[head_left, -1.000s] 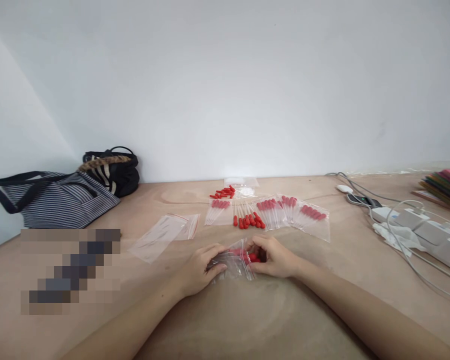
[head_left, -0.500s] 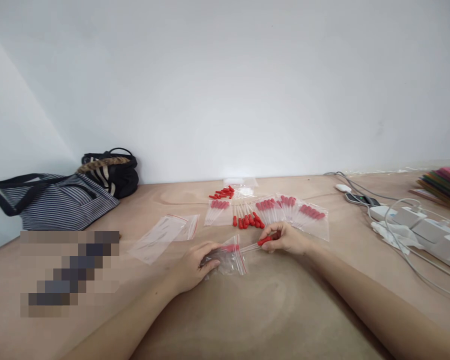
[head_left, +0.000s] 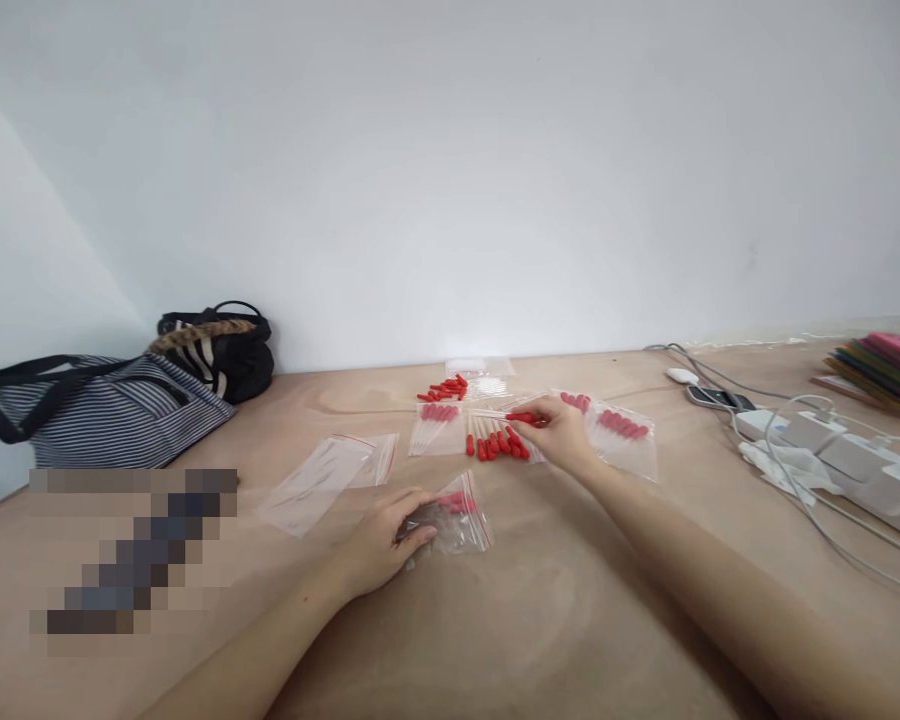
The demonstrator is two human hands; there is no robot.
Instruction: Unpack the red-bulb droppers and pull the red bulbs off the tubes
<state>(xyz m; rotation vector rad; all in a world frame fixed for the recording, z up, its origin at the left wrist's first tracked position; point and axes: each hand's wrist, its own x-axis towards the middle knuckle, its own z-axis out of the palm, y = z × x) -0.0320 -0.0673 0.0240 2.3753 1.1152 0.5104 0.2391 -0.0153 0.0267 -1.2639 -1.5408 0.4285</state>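
Clamping the fingers of the right hand (head_left: pixel 562 432) on the red ends of a few held sticks (head_left: pixel 523 418), pointing the white shafts leftward. Holding this bunch over the loose sticks (head_left: pixel 499 443); perhaps touching, perhaps just clearing, not showing clearly which. Keeping the left hand (head_left: pixel 397 535) curled on the clear bag (head_left: pixel 463 530) at the near side, gripping the left end between thumb and fingers and showing more red ends through the plastic.

Going farther from the bag mouth than half a second ago, when trailing the white shafts beside the opening; a full second ago, working right at the opening with both hands close together. Probably taking this bunch out of the bag and carrying it back towards the loose row, while leaving the others inside.

Now covering part of the filled bags (head_left: pixel 626 428) to the right of the row, in fuller view earlier. Not disturbing the filled bag (head_left: pixel 435 425) to the left, the flat bags (head_left: pixel 319 482) farther left on the bench (head_left: pixel 540 620), or the red pieces (head_left: pixel 442 388) at the far side.
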